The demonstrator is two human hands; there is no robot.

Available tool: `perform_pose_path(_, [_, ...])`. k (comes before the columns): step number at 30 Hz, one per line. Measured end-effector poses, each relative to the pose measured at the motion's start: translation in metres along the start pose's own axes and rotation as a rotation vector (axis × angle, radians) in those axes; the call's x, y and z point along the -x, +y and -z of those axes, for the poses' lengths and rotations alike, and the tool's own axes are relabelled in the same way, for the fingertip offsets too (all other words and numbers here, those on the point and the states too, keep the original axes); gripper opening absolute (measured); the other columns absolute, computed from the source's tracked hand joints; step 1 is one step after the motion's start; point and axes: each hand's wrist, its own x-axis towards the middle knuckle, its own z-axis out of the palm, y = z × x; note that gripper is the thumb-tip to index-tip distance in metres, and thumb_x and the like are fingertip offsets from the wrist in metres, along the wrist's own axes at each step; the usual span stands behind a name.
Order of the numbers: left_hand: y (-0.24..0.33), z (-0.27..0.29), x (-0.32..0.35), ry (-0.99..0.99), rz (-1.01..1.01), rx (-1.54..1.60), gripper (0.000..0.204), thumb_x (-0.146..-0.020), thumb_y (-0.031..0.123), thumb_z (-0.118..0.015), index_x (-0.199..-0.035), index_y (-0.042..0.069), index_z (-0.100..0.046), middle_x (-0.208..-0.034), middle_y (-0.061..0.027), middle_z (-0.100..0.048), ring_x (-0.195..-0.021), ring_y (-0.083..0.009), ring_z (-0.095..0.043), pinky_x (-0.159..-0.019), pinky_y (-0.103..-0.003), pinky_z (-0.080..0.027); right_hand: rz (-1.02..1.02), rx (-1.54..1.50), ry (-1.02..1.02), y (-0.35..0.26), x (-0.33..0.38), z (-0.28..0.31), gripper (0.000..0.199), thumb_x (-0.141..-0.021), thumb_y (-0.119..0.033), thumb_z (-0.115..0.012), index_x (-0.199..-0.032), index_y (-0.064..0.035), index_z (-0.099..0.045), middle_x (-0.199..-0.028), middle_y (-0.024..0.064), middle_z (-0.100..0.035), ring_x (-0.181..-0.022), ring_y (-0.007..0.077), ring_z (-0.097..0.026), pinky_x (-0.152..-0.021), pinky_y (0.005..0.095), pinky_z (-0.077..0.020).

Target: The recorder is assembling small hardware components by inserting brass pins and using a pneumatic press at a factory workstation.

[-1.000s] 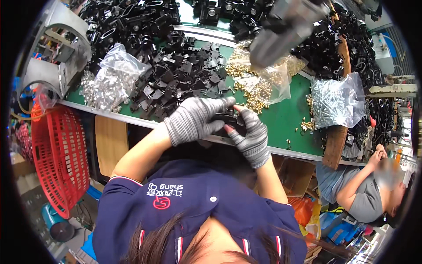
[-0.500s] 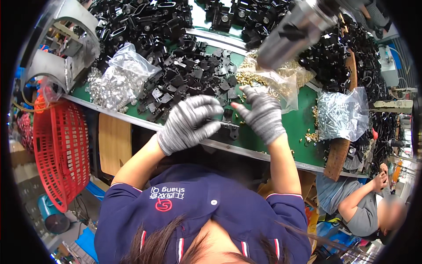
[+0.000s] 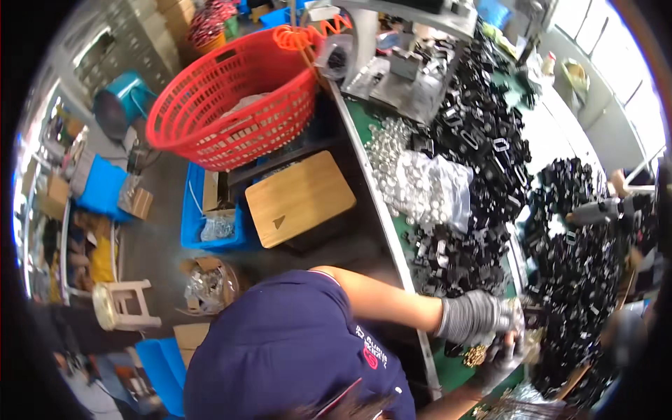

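Observation:
My left hand (image 3: 476, 315), in a grey striped glove, reaches over the green workbench (image 3: 448, 374) at the lower right. Close beside it is my right hand (image 3: 500, 358), gloved alike, with its fingers curled in. The hands almost meet, and whatever lies between them is too blurred to make out. My left fingers are smeared. A bag of brass-coloured parts (image 3: 532, 343) shows just past the fingers, with a small heap of brass pieces (image 3: 476, 355) beside my right hand. Small black metal parts (image 3: 455, 262) lie in a pile beyond my left wrist.
A clear bag of silvery round parts (image 3: 427, 185) lies on the bench, with black brackets (image 3: 483, 140) heaped around it. A grey machine (image 3: 399, 77) stands at the far end. Left of the bench are a red basket (image 3: 234, 105), a wooden board (image 3: 301, 199) and a white stool (image 3: 126, 306).
My view has swung left, bringing the floor, basket and stool into sight. My hands now appear at the lower right and have come closer together.

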Motion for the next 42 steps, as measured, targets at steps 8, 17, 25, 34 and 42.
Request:
perform_pose_path(8, [-0.003,-0.013,0.016,-0.209,0.004,-0.062,0.026,-0.083,0.023,-0.066,-0.101,0.005,-0.061,-0.095,-0.0114,-0.061,-0.084,-0.0328,-0.065,-0.069,-0.042,-0.055,-0.655,-0.71,0.002,-0.012,0.03,0.01,0.038,-0.091,-0.008,-0.069,-0.128,-0.0024,-0.062,-0.11,0.0084,-0.063,-0.098,0.0161,-0.059,-0.087,0.0316,-0.0515])
perform_pose_path(17, [-0.016,0.006,0.042,-0.21,-0.11,-0.077,0.02,-0.084,0.02,-0.064,-0.097,0.005,-0.059,-0.1,-0.0123,-0.058,-0.087,-0.0341,-0.063,-0.072,-0.043,-0.052,-0.483,-0.179,-0.497,0.035,0.047,-0.035,0.042,-0.089,-0.023,-0.072,-0.122,0.0006,-0.064,-0.109,0.0037,-0.069,-0.095,0.0173,-0.064,-0.084,0.033,-0.0527])
perform_pose_path(25, [-0.013,0.04,0.056,-0.059,-0.108,0.108,0.017,-0.085,0.015,-0.066,-0.099,0.006,-0.06,-0.103,-0.0117,-0.06,-0.094,-0.0331,-0.063,-0.077,-0.042,-0.053,-0.885,-0.811,-0.624,0.151,0.091,-0.094,0.056,-0.082,-0.037,-0.075,-0.127,-0.0071,-0.061,-0.119,0.0104,-0.066,-0.106,0.0264,-0.062,-0.09,0.0438,-0.0478])
perform_pose_path(34, [-0.066,0.171,0.108,0.353,0.232,0.36,0.022,-0.091,0.012,-0.072,-0.111,0.006,-0.065,-0.114,-0.007,-0.068,-0.109,-0.0213,-0.066,-0.097,-0.036,-0.053,-0.353,0.265,-1.183,0.106,0.031,-0.048,0.062,-0.087,-0.044,-0.064,-0.143,-0.021,-0.051,-0.149,0.0176,-0.05,-0.139,0.0313,-0.043,-0.115,0.0595,-0.0289])
perform_pose_path(42, [-0.111,0.299,0.097,0.447,0.403,0.447,0.026,-0.089,0.008,-0.074,-0.113,0.003,-0.067,-0.114,-0.007,-0.069,-0.109,-0.0198,-0.066,-0.096,-0.035,-0.052,-0.668,0.69,-1.164,-0.061,-0.13,-0.009,0.045,-0.088,-0.037,-0.068,-0.126,-0.013,-0.065,-0.135,0.0202,-0.059,-0.119,0.0299,-0.058,-0.096,0.0382,-0.0495])
